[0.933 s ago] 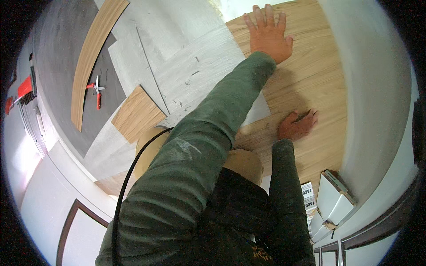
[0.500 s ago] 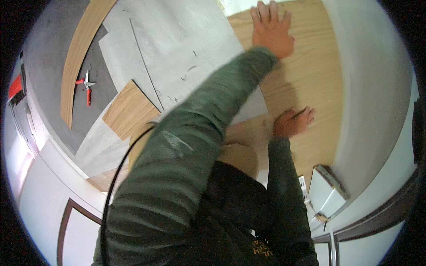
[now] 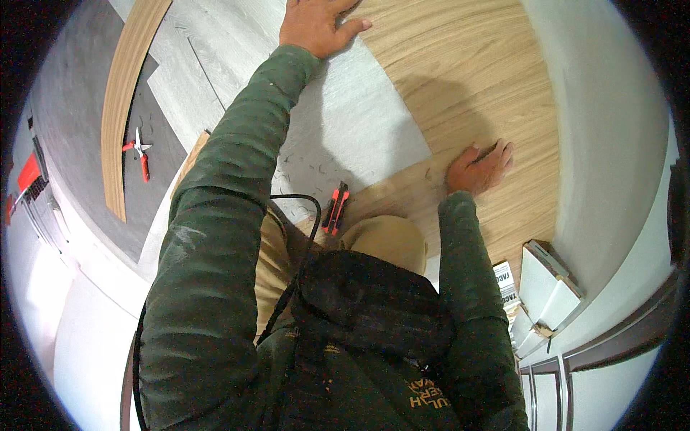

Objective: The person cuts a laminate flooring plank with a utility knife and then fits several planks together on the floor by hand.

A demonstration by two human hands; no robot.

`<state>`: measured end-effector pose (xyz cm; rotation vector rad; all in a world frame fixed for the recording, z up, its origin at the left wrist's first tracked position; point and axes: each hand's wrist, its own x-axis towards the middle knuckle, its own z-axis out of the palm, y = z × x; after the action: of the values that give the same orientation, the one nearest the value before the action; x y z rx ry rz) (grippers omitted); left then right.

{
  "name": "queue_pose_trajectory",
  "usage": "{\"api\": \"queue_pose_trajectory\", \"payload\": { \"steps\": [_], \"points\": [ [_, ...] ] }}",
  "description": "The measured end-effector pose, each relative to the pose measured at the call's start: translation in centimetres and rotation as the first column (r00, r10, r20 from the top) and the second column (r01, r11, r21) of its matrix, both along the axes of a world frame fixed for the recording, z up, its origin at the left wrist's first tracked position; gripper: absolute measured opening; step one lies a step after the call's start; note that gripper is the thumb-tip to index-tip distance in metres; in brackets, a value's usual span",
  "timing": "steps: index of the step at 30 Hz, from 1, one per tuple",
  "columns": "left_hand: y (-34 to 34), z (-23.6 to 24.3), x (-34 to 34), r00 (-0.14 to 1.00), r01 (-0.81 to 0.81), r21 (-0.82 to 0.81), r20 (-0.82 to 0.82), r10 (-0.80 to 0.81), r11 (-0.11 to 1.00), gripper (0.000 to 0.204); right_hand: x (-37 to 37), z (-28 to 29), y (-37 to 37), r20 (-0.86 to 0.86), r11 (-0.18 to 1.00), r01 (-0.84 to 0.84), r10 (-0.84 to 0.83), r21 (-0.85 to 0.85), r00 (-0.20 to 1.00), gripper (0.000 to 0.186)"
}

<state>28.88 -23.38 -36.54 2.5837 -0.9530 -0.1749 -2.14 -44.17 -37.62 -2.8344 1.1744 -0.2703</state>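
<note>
In the head view, the left hand is pressed flat and spread on the wood-grain vinyl sheet, farther out than before. The right hand is kept flat on it. An orange utility knife, hidden earlier, is now seen by the knee.

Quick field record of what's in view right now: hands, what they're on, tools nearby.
left hand: flat, fingers spread, on the edge of the wood-look sheet
right hand: pressed flat on the same sheet, nearer the body
grip: neither hand holds anything
surface beneath: pale grey plank floor with small shavings
near the knee: red and black utility knife, lying loose
far left: red-handled snips beside a curved wood strip
lower right: white trim pieces
</note>
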Motion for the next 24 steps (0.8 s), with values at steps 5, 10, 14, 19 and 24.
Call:
{"api": "queue_pose_trajectory", "payload": {
  "steps": [5, 10, 14, 19, 24],
  "points": [
    [-0.6, -0.3, 0.3, 1.0, 0.03, 0.018, -0.006, -0.03, 0.999, 0.056, -0.8, -0.9, -0.4, -0.026, 0.996, 0.08, -0.08, 0.038, 0.996, 0.059],
    [-0.7, -0.3, 0.4, 1.0, 0.022, 0.073, -0.004, -0.022, 0.997, 0.054, -1.1, -1.7, -0.2, 0.069, 0.998, 0.054, -0.055, 0.024, 0.996, 0.059],
    [-1.1, -0.5, 0.4, 0.998, 0.035, 0.11, 0.041, -0.039, 0.993, 0.06, -1.4, -2.3, -0.5, 0.076, 0.997, 0.076, -0.077, 0.016, 0.994, 0.058],
    [0.6, -3.5, 1.7, 0.977, 0.093, 0.05, 0.189, -0.101, 0.994, 0.053, -0.7, -2.3, 0.1, 0.072, 0.989, 0.12, -0.127, 0.089, 0.989, 0.058],
    [-4.1, -1.9, 1.0, 0.998, -0.066, 0.084, -0.012, 0.067, 0.994, 0.067, -0.8, -0.7, -0.9, 0.043, 0.987, 0.112, -0.117, 0.118, 0.992, 0.059]
  ]
}}
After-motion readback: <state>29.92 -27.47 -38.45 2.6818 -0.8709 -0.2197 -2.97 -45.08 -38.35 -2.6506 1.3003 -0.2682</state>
